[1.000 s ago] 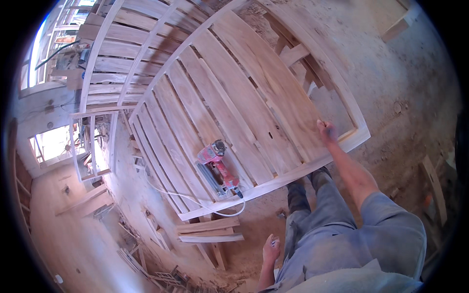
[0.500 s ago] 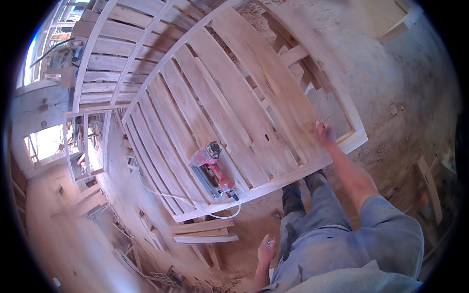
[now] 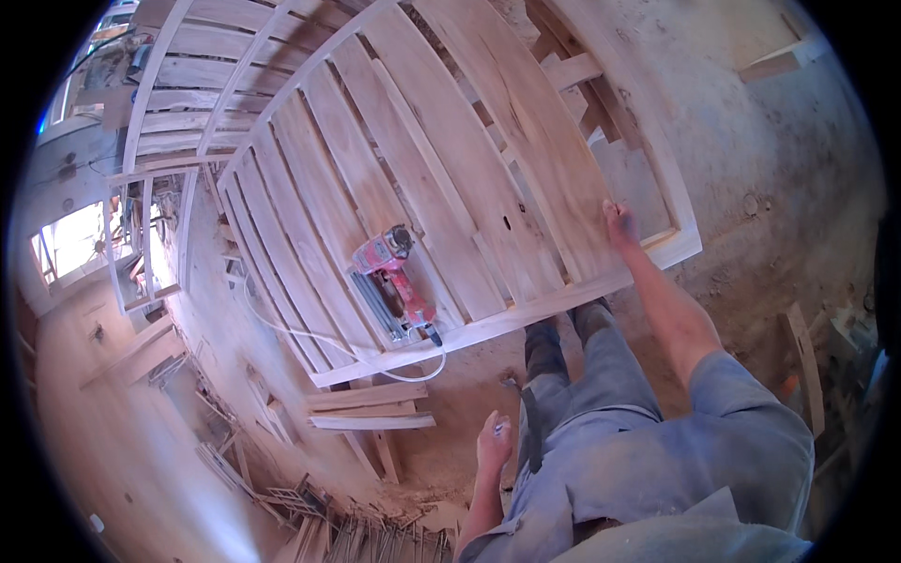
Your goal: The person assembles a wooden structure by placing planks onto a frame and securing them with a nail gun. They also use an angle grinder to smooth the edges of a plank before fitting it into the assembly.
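My right hand (image 3: pixel 619 223) is closed on the near right edge of a wide wooden slat (image 3: pixel 526 131), the rightmost one laid across a pale wooden frame (image 3: pixel 690 239). My left hand (image 3: pixel 495 441) hangs low beside my leg, its fingers curled; a small pale thing shows at the fingertips, too small to name. On the slats to the left of my right hand lies a red and grey nail gun (image 3: pixel 404 286), touched by neither hand. A white air hose (image 3: pixel 328 338) loops from its handle.
A second slatted panel (image 3: pixel 202 70) stands at the far left. Short boards (image 3: pixel 366 403) are stacked under the frame's near edge. Wood scraps (image 3: pixel 347 535) lie on the floor at the lower left, and a loose board (image 3: pixel 804 366) leans at the right.
The whole view has shifted, so the frame and nail gun appear higher and slightly further left. My right hand stays at the slat's edge; my left still hangs low.
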`<state>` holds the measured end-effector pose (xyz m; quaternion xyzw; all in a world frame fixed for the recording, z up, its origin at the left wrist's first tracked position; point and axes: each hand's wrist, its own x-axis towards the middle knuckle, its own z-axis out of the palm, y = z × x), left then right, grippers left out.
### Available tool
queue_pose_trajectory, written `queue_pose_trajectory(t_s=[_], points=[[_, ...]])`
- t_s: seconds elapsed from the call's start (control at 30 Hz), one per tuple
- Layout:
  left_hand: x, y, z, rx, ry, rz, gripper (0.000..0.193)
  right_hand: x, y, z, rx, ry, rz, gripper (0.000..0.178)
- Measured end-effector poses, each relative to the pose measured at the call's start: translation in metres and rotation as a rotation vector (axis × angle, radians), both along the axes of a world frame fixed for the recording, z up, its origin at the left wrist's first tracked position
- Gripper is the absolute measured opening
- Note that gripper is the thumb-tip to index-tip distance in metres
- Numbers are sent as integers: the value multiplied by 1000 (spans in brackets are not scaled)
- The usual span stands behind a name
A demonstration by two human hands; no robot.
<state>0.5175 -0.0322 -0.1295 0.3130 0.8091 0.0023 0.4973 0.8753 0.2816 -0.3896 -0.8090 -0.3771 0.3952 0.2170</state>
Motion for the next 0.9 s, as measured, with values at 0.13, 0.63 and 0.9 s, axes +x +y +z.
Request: queue_pose_trajectory(t_s=[0.13,0.63,0.9], points=[[-8,-20,-22,-69,3,-43,52,11,-3,-26,21,-97,19,55],[-5,-1,-9,-126,45,-3,53,0,-1,-10,36,-195,-15,47],[-14,6,-18,-28,121,-133,50,-3,-3,-10,43,-157,-40,46]])
